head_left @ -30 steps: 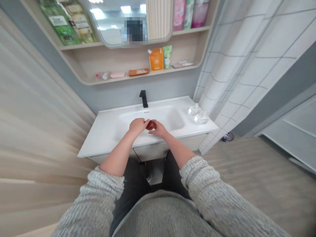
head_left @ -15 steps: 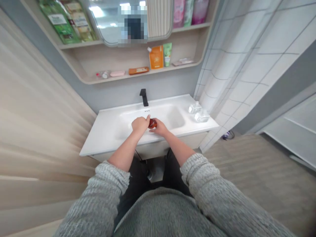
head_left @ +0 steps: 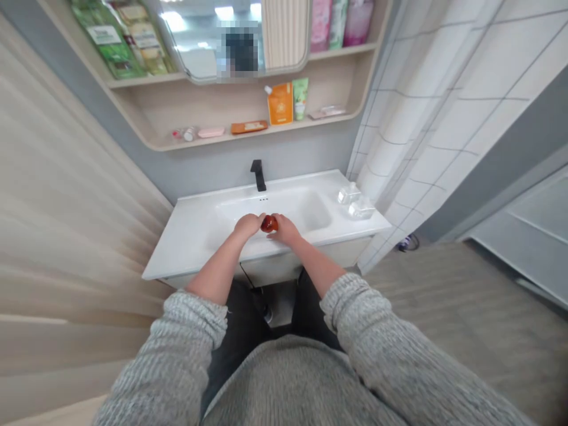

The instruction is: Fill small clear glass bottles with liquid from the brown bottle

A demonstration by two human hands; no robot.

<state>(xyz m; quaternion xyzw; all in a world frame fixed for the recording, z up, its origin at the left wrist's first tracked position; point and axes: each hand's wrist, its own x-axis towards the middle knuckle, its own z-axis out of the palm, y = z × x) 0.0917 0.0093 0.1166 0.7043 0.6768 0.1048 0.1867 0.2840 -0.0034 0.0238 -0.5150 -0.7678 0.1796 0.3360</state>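
A small, shiny amber-brown bottle (head_left: pixel 268 223) is held over the front part of the white sink basin (head_left: pixel 317 208). My right hand (head_left: pixel 286 229) is wrapped round its right side, thumb on top. From the left, my left hand (head_left: pixel 248 225) closes on the bottle's other end, and its fingers are mostly hidden under the hand. Whether that end carries a cap cannot be seen. Behind the hands stands a black faucet (head_left: pixel 258 176).
Two clear bottles (head_left: pixel 361 208) stand on the counter's right end. Above, a wall shelf (head_left: pixel 155 139) holds an orange pouch (head_left: pixel 280 105), a green tube (head_left: pixel 300 99) and other toiletries around a mirror (head_left: pixel 284 35). A curtain (head_left: pixel 66 207) hangs at the left.
Both hands and the bottle have shifted slightly left. My left thumb, raised before, now lies lower against the bottle, and the left wrist has turned.
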